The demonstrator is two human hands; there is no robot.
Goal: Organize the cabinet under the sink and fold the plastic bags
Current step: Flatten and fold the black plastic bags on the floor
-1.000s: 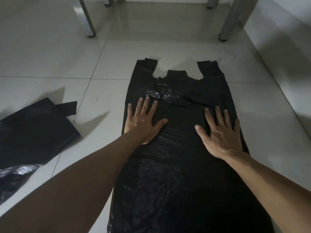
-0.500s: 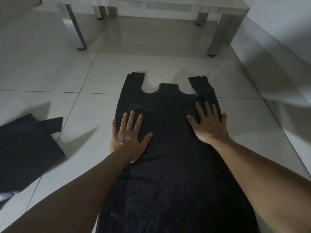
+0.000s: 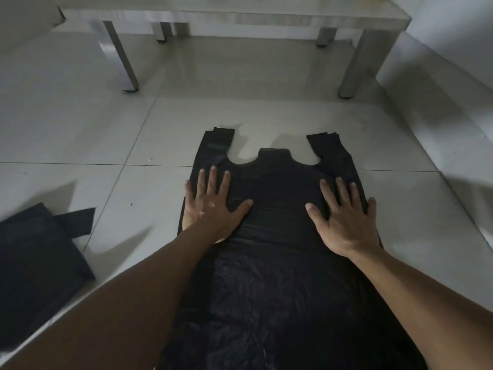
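The fingers of the left hand (image 3: 210, 206) lie straight and spread, flat on the black plastic bag (image 3: 274, 236), with the thumb splayed toward the bag's middle; nothing is gripped, the palm simply presses the film down near the bag's left edge, and the little finger lies at that edge; the fingers of the right hand (image 3: 344, 220) are likewise straight and fanned, thumb pointing inward at about nine o'clock, the palm pressing flat near the bag's right edge; the two hands lie level with each other, apart, with a bare band of bag between the thumbs.

Outward from the hands, both forearms run back toward six o'clock over the lower part of the bag; the bag itself lies flat on the pale tiled floor (image 3: 133, 124), its length running from six to twelve o'clock, its two handle loops and the small centre tab at the twelve o'clock end, just beyond the fingertips; the lower portion near the bottom of the view looks more wrinkled and glossy than the part under the palms.

At about eight o'clock from the hands, well apart from the flat bag, a second black bag (image 3: 34, 263) lies on the tiles, one strap sticking out toward the right; at twelve o'clock, beyond the handles, stands a low table (image 3: 240, 16) on squared metal legs; a light wall (image 3: 453, 76) runs along the right side.
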